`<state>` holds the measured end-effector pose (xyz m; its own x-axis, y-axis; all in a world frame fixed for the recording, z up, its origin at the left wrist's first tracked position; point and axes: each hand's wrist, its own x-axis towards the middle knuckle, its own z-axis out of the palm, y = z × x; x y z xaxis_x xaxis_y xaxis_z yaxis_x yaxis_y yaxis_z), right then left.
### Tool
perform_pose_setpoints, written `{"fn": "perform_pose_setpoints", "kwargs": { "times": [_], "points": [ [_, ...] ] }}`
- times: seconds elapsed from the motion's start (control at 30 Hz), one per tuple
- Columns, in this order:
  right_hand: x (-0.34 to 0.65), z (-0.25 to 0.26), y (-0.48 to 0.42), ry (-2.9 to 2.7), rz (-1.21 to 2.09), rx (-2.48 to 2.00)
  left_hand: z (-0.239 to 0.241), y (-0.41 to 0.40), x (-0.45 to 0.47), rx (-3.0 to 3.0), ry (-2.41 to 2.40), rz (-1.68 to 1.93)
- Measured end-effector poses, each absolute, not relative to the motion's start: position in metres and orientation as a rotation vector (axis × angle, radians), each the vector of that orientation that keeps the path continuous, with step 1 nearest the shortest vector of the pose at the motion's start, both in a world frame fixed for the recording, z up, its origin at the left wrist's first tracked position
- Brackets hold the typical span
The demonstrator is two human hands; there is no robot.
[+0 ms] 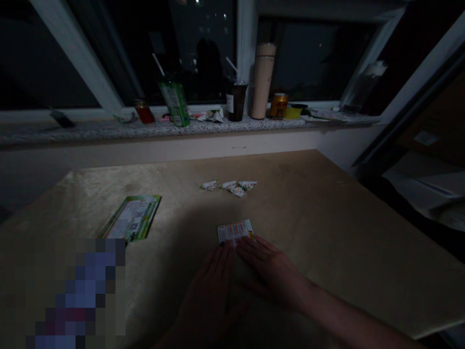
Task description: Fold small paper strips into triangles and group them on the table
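Note:
A small printed paper packet (234, 230) lies on the wooden table in front of me, with white, red and green print on it. My left hand (210, 286) rests flat with its fingertips at the packet's lower left edge. My right hand (267, 264) lies flat too, its fingers stretched over the packet's lower right part. Beyond them sit several small twisted white-and-green wrapped pieces (238, 187), one of them (209, 185) slightly apart to the left. A larger green-and-white printed package (132, 218) lies to the left of my hands.
The wooden tabletop (308, 203) ends at a wall under a speckled windowsill (210, 127). Along the sill stand a green can with a straw (174, 103), a dark cup with a straw (236, 101), a tall pink bottle (263, 80), a gold can (279, 105) and a red jar (144, 112). The lower left is pixelated.

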<state>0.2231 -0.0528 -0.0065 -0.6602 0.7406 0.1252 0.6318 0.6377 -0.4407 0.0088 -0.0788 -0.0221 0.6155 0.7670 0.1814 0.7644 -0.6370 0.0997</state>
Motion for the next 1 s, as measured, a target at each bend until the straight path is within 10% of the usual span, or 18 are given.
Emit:
{"fn": "perform_pose_setpoints", "kwargs": {
  "times": [1.0],
  "points": [
    [0.227,-0.014,-0.051,-2.417,0.218,-1.106,-0.008,-0.072,0.009,2.725,1.291,0.235]
  ]
}}
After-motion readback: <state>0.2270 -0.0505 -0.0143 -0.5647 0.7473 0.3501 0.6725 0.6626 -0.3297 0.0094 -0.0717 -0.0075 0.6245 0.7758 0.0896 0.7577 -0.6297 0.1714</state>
